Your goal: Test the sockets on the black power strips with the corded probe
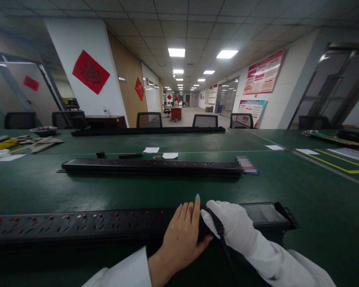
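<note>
A long black power strip (124,223) with slotted sockets and a row of small red buttons or lights lies across the near side of the table. My left hand (182,235), bare, rests flat on it with the fingers stretched forward and the thumb out to the right. Just right of it, my right hand (233,223) in a white dotted glove is closed around a black plug (219,226). From the plug a black cord (227,255) runs down toward me. The glove hides where the plug meets the strip.
A second black power strip (152,167) lies farther back, with a blurred card (247,165) at its right end. Beyond are long black bars (149,131), paper slips (170,155), a bowl (44,130) and cloth gloves (46,144). Chairs (149,119) line the far edge.
</note>
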### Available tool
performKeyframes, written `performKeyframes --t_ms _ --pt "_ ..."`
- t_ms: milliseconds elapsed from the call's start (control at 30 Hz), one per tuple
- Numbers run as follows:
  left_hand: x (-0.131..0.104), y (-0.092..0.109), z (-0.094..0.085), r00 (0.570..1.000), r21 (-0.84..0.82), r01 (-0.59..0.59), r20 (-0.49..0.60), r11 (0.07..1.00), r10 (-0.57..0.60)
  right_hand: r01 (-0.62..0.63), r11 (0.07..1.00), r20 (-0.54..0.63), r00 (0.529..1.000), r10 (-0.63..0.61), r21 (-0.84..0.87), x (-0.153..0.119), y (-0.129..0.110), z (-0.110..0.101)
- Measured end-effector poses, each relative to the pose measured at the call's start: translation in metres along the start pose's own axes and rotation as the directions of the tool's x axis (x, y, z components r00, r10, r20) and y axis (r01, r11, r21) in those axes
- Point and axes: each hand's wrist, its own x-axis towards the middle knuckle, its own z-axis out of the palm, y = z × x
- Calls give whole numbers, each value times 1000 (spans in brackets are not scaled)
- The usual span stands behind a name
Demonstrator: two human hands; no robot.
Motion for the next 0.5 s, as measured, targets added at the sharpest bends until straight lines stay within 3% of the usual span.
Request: performKeyframes --t_ms 500 --pt "2 -2 -3 999 6 -32 28 999 32 -10 999 58 998 7 46 -1 3 3"
